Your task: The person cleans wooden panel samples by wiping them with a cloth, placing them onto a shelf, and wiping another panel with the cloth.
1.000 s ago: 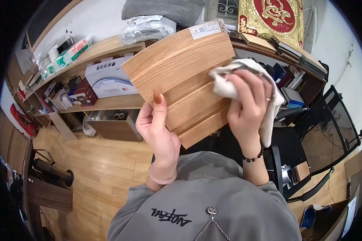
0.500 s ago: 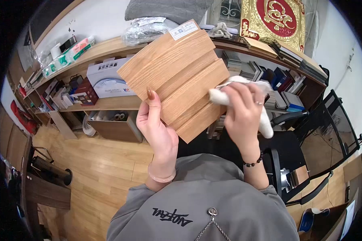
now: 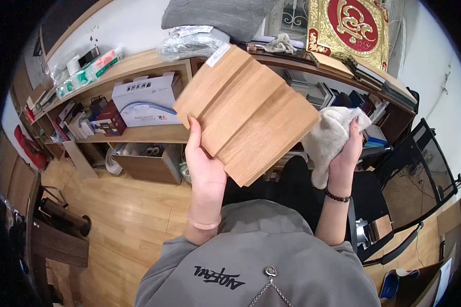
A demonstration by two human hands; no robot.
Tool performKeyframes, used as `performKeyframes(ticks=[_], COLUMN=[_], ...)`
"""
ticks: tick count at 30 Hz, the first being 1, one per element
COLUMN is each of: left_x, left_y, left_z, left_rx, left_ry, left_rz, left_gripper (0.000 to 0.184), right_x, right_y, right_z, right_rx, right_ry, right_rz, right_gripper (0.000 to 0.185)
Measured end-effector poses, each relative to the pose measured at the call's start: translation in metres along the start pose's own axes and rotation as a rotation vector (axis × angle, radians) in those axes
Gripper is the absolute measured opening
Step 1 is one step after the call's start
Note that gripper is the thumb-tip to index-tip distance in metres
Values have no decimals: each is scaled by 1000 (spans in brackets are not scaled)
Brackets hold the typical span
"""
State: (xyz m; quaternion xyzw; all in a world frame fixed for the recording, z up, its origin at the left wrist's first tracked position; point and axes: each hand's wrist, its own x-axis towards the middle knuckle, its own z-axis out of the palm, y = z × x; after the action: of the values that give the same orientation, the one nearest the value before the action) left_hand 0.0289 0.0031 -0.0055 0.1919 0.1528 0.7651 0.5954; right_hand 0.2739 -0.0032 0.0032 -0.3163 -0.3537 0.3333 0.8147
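A wooden sample board point(image 3: 251, 110) with stepped ridges and a white label point(image 3: 218, 55) at its upper left corner is held up before me, tilted. My left hand point(image 3: 205, 166) grips its lower left edge, thumb on the front face; the other fingers are hidden behind. To the right of the board, my right hand point(image 3: 346, 153) holds a whitish cloth point(image 3: 329, 140), thumb over its near side. The cloth hangs close beside the board's right edge; whether it touches the wood I cannot tell.
Behind the board runs a shelf unit point(image 3: 143, 134) with a white box point(image 3: 146, 100) and books. A gold and red panel point(image 3: 349, 28) leans at the upper right. A black chair point(image 3: 420, 169) stands on my right, a dark desk point(image 3: 61, 243) at the left.
The cloth has come off the board's face and moved right with my right hand, opening out. My left hand has shifted the board right and turned it, so its label sits more edge-on.
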Motion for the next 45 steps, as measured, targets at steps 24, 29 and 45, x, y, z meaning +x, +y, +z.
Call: performKeyframes(ticks=[24, 29, 45], left_x=[-10, -22, -11], left_y=[-39, -35, -43], left_z=[0, 6, -18], left_rx=[-116, -227, -212], left_ry=[-274, -218, -572], left_rz=[69, -157, -204], left_gripper=[46, 42, 37], right_x=[-46, -32, -59], right_y=[25, 0, 4], right_z=[52, 50, 76], right_rx=[81, 185, -305], right_ry=[-143, -5, -257], right_rz=[118, -286, -388], right_gripper=[38, 41, 56])
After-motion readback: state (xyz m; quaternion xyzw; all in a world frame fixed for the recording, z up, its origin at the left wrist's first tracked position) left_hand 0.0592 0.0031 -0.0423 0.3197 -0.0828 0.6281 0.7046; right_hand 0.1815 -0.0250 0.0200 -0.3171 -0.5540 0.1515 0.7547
